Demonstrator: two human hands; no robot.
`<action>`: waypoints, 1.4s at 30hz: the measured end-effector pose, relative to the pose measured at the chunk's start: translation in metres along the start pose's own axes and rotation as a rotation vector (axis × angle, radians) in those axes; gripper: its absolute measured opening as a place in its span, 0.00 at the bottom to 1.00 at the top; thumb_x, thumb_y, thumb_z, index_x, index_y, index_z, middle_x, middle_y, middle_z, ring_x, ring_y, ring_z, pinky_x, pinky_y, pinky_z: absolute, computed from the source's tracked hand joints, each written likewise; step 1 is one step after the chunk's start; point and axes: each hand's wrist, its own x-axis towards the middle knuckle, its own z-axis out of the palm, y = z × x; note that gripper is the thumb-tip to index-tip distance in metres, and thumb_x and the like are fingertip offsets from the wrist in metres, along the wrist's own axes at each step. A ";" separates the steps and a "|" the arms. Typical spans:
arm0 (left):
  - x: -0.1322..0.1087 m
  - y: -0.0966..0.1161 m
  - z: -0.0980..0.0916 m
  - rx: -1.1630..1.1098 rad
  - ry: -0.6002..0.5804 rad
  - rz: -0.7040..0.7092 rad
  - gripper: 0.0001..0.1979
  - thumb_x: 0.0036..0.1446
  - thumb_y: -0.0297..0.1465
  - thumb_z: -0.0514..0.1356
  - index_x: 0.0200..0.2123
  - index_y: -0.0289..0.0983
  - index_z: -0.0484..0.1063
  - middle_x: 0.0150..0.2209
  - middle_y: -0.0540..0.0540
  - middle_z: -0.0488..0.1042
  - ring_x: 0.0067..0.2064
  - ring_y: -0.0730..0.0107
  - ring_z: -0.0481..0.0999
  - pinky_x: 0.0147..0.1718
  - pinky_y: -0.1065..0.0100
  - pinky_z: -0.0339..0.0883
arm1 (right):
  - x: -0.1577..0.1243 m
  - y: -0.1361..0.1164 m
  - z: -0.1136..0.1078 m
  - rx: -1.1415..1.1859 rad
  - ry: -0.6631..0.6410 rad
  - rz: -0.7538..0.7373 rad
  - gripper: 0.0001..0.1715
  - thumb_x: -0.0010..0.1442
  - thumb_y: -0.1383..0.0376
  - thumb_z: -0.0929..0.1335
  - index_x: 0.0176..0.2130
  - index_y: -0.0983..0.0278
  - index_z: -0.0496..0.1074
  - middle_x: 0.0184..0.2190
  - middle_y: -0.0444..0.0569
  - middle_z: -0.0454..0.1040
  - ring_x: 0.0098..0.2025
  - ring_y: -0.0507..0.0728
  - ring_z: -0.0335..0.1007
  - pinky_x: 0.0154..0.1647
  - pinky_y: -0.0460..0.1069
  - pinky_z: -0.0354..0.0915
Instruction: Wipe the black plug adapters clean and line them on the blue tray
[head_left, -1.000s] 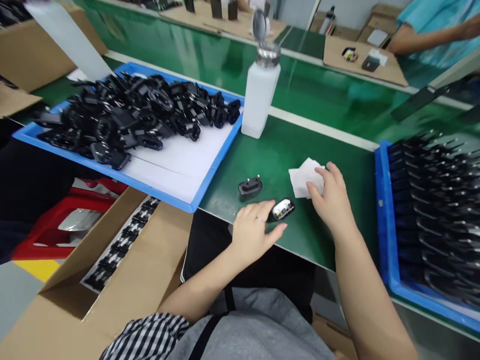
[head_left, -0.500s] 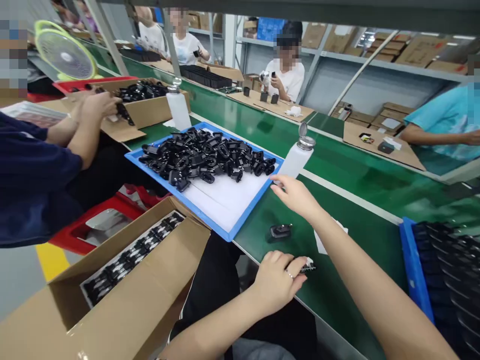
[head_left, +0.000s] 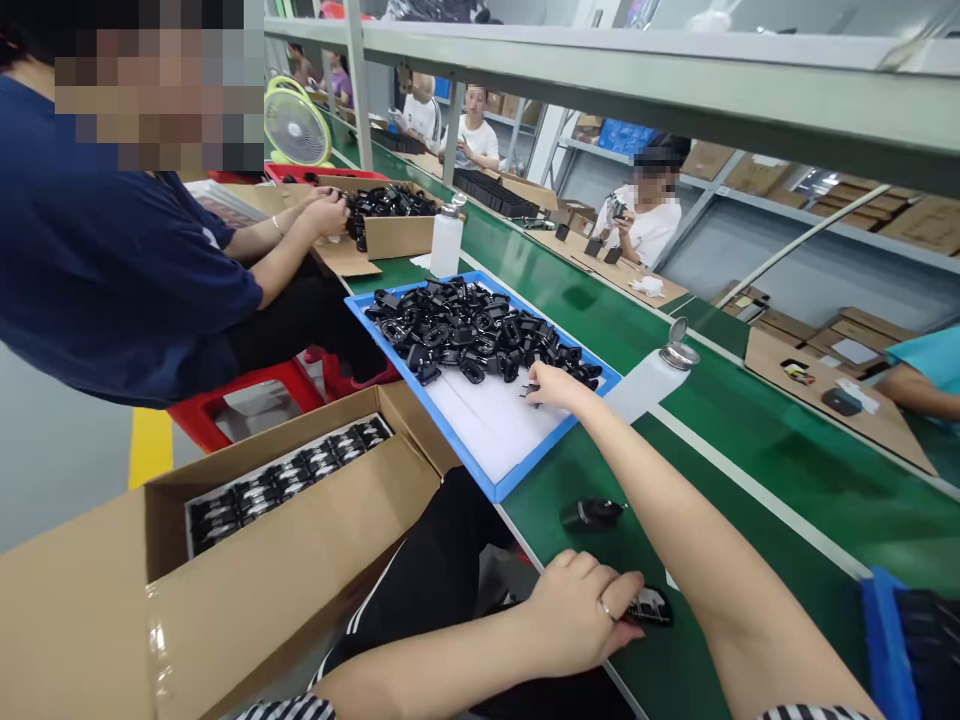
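My left hand (head_left: 589, 610), with a ring on one finger, is closed on a small black plastic housing (head_left: 651, 606) whose pale inner side shows, low over the table's front edge. My right hand (head_left: 556, 388) reaches into the blue-rimmed tray (head_left: 499, 490). Its fingers pinch a small black plastic part (head_left: 531, 396) at the near edge of a heap of similar black parts (head_left: 457, 325). Between my hands, on the green table, lies another black housing (head_left: 592, 514). The fingers of my left hand partly hide what it holds.
A white pump bottle (head_left: 652, 375) stands right of the tray, another bottle (head_left: 447, 240) behind it. An open carton (head_left: 300, 540) holding rows of black parts sits at left. A co-worker (head_left: 112, 260) sits beyond it. A blue crate (head_left: 889, 640) is at right.
My right hand has moved from beside the bottle into the tray and onto a black part. My left hand keeps its housing, now turned with more showing. The view has swung left.
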 end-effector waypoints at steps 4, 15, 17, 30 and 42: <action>0.003 0.002 -0.007 -0.060 -0.114 -0.049 0.18 0.47 0.36 0.55 0.42 0.37 0.60 0.33 0.49 0.71 0.31 0.69 0.68 0.28 0.68 0.60 | -0.015 0.010 -0.016 0.073 -0.028 0.050 0.07 0.37 0.71 0.70 0.24 0.67 0.70 0.23 0.48 0.71 0.26 0.56 0.66 0.26 0.47 0.61; 0.019 -0.003 -0.025 -0.720 -0.314 -0.464 0.22 0.43 0.30 0.57 0.45 0.36 0.59 0.42 0.46 0.68 0.41 0.70 0.68 0.42 0.66 0.61 | -0.249 0.007 0.052 0.812 0.886 0.307 0.09 0.48 0.67 0.66 0.34 0.58 0.68 0.38 0.45 0.69 0.42 0.56 0.63 0.44 0.53 0.59; 0.019 -0.003 -0.023 -0.750 -0.285 -0.464 0.21 0.43 0.31 0.58 0.43 0.37 0.61 0.40 0.47 0.69 0.40 0.71 0.69 0.40 0.67 0.62 | -0.263 0.004 0.079 0.825 0.831 0.319 0.09 0.48 0.67 0.66 0.33 0.58 0.68 0.39 0.46 0.69 0.42 0.56 0.63 0.44 0.53 0.59; 0.021 -0.002 -0.028 -0.592 -0.258 -0.286 0.15 0.45 0.31 0.57 0.40 0.38 0.65 0.40 0.48 0.70 0.42 0.71 0.68 0.43 0.68 0.61 | -0.260 0.008 0.095 0.807 0.637 0.299 0.15 0.48 0.62 0.66 0.39 0.58 0.66 0.39 0.46 0.69 0.42 0.56 0.64 0.44 0.52 0.61; 0.044 0.006 -0.049 -0.418 -0.525 -0.381 0.13 0.45 0.30 0.55 0.38 0.39 0.67 0.38 0.49 0.70 0.39 0.69 0.70 0.40 0.69 0.63 | -0.261 0.019 0.071 0.679 0.305 0.315 0.14 0.48 0.63 0.65 0.38 0.59 0.66 0.35 0.45 0.70 0.37 0.56 0.66 0.38 0.50 0.62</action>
